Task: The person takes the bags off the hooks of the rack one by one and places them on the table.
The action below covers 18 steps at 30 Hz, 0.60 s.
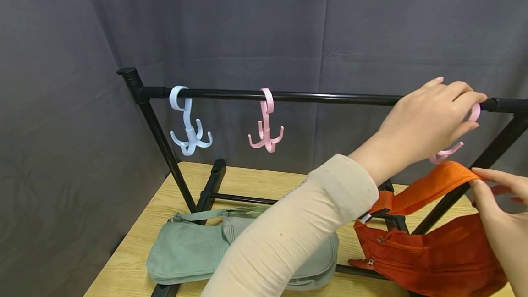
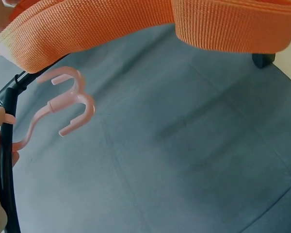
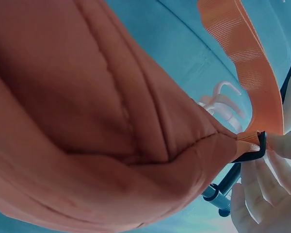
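Observation:
My left hand (image 1: pixel 433 116) reaches across to the right end of the black bar, thumb and fingers pinching the upper curve of a pink rotating hook (image 1: pixel 447 151). The hook's prongs (image 2: pixel 80 97) point away from the hand in the left wrist view. Just below, my right hand (image 1: pixel 501 196) pinches the orange webbing strap (image 1: pixel 441 180) of a rust-orange waist bag (image 1: pixel 437 253). The bag hangs under that hand, its body filling much of the right wrist view. There, the right hand's fingers (image 3: pixel 262 189) are at the strap, beside a black buckle (image 3: pixel 252 154).
A black rack bar (image 1: pixel 330 97) carries a light blue hook (image 1: pixel 191 134) and another pink hook (image 1: pixel 266 132). On the wooden table (image 1: pixel 136 242) lie a green shoulder bag (image 1: pixel 189 246) and a grey-green bag (image 1: pixel 317 265), partly hidden by my left sleeve. Grey cloth stands behind.

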Motion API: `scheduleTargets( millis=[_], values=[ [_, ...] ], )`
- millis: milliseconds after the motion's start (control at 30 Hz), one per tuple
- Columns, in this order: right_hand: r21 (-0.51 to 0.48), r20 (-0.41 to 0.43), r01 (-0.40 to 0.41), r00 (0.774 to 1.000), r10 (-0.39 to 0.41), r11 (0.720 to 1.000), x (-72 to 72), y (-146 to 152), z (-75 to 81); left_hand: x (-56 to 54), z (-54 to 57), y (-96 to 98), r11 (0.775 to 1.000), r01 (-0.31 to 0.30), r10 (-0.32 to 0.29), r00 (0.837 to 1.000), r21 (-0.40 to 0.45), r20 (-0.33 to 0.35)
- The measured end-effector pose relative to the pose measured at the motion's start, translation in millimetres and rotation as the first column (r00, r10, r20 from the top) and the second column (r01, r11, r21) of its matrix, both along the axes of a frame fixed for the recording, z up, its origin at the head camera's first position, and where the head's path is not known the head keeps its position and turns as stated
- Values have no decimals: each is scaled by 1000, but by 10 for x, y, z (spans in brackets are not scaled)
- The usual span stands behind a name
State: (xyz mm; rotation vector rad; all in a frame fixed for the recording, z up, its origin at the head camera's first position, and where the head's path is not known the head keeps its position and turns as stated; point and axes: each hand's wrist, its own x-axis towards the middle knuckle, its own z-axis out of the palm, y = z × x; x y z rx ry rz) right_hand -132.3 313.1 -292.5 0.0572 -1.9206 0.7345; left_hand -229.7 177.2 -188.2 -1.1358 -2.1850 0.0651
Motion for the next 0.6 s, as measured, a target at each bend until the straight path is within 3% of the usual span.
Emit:
scheduleTargets(
  millis=[300,600],
  values=[
    [-16,68,13,998,-11,1000,35,-62,20,13,18,-34,1000,-3,4,1000,-23,31],
    [-16,66,20,998,-19,1000,72,-41,30,59,35,-78,1000,29,-28,998,-11,64]
  ],
)
